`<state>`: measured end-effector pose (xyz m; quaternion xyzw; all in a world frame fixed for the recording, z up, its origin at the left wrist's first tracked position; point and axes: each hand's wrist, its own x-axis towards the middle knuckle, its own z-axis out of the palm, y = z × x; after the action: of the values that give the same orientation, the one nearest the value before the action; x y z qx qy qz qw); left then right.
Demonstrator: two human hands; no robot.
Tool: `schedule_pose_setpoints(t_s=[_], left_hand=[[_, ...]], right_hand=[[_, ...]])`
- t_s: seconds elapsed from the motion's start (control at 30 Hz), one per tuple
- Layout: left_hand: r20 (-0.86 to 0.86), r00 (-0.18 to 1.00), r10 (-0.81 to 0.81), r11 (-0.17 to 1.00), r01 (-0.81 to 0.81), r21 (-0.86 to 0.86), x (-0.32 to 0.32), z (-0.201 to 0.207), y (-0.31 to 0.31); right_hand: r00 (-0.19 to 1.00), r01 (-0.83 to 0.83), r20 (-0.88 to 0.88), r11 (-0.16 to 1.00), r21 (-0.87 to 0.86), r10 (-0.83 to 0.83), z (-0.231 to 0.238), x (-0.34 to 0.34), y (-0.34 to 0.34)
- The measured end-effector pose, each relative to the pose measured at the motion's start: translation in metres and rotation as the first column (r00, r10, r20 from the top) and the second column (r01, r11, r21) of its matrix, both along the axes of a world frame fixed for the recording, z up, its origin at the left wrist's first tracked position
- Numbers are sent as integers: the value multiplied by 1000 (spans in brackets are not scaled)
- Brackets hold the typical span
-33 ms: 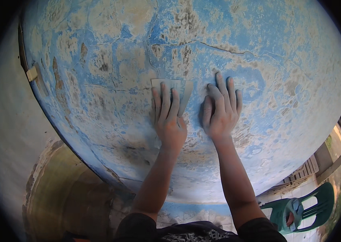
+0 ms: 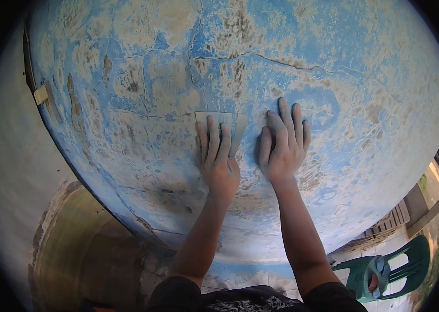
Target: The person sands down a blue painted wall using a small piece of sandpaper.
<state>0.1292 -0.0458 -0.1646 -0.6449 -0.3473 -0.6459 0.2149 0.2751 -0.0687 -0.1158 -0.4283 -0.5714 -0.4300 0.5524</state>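
Head view, and the left hand (image 2: 219, 174) lies over a thin pale sheet (image 2: 239, 130) against the worn blue surface (image 2: 287, 47), the sheet's top edge showing at twelve o'clock; fingers slightly spread, apparently to hold it flat. Over at three o'clock, the right hand (image 2: 284, 158) rests with fingers fanned, likely as a brace. Down at four, a green chair (image 2: 421, 262) bears a grey-blue bundle (image 2: 378, 273); whether it contains anything, can't tell.

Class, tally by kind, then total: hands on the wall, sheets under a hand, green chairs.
Hands: 2 (left hand, right hand)
Sheet: 1
Chair: 1
Total: 4
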Motion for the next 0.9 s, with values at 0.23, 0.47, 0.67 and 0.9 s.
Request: schedule_pose_setpoints(t_s=[0.23,0.47,0.67,0.9], left_hand=[[-59,998,-32,998,35,46,-10,75,1],[-95,995,17,1000,-17,-5,-4,1,1],[-161,985,70,997,-66,30,-10,51,5],[-42,997,62,998,-61,27,-9,35,-3]], right_hand=[[996,35,-82,999,-41,-38,-28,-2,2],[993,39,-111,999,-29,-42,-27,-1,2],[993,42,-107,999,-19,-44,-27,-5,2],[993,40,-114,999,-27,-42,-34,0,0]])
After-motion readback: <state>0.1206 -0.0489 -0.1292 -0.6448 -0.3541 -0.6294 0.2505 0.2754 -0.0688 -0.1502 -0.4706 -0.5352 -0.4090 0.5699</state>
